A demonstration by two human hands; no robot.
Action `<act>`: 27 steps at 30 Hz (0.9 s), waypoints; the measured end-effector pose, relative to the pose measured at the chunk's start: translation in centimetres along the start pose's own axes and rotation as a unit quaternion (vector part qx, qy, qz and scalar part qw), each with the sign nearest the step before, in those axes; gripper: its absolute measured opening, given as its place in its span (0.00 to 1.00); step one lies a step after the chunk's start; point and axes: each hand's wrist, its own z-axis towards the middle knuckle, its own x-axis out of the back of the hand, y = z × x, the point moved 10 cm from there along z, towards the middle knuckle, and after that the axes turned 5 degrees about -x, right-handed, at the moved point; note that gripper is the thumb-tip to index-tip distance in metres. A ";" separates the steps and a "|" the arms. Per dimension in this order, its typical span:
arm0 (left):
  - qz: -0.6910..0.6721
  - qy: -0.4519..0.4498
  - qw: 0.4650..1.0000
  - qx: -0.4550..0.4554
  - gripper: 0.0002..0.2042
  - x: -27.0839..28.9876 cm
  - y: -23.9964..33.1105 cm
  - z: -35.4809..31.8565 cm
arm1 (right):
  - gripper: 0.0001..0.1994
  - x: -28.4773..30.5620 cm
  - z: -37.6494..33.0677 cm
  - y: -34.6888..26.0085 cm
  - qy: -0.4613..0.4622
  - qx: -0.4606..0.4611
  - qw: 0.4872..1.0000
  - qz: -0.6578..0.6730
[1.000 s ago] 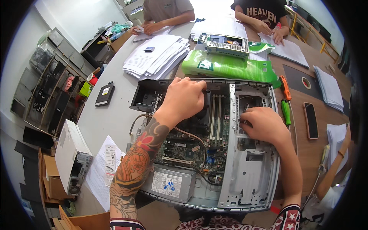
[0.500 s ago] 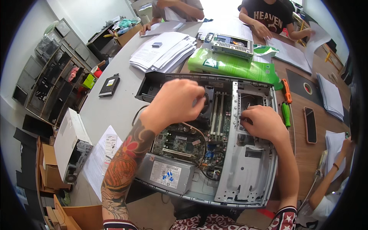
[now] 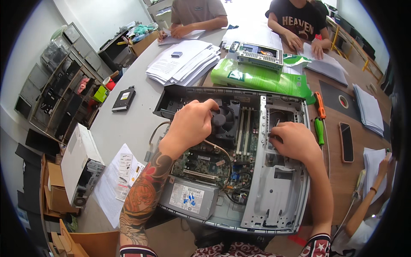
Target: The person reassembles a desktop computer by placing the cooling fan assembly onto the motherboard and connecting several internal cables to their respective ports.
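An opened desktop computer case lies on the table in front of me. Inside it are a black cooling fan, memory slots, a green motherboard and a silver power supply. My left hand is at the fan's left edge, fingers curled; its fingertips are partly hidden, so what they pinch cannot be seen. On the right side of the case, my right hand has its fingers bent over the silver metal drive bay, gripping it around an opening.
Beyond the case lie a green plastic bag with a metal drive cage, and a paper stack. Orange and green screwdrivers and a phone lie right. An optical drive lies left. Several people handle papers.
My left hand has moved left and slightly down off the fan, which now shows. My right hand stays at the drive bay. Across the table, people's hands have shifted over their papers.
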 end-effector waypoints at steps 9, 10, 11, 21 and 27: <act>-0.042 -0.010 0.998 -0.046 0.12 -0.5 1.2 0.1 | 0.10 0.1 0.1 -0.3 -0.005 0.006 1.000 0.001; -0.043 -0.010 0.998 -0.046 0.12 -0.6 1.2 0.1 | 0.09 0.0 0.1 -0.3 -0.005 0.007 1.000 0.001; -0.022 -0.006 0.999 -0.049 0.13 -0.6 1.4 0.0 | 0.09 0.0 0.1 -0.3 -0.006 0.007 1.000 0.000; 0.053 -0.008 0.998 -0.021 0.20 -1.2 1.9 -0.4 | 0.09 0.1 0.1 -0.3 -0.004 0.008 1.000 0.011; -0.004 -0.021 0.999 -0.045 0.21 -1.2 1.6 -0.1 | 0.09 0.2 0.0 -0.4 -0.003 0.012 1.000 0.009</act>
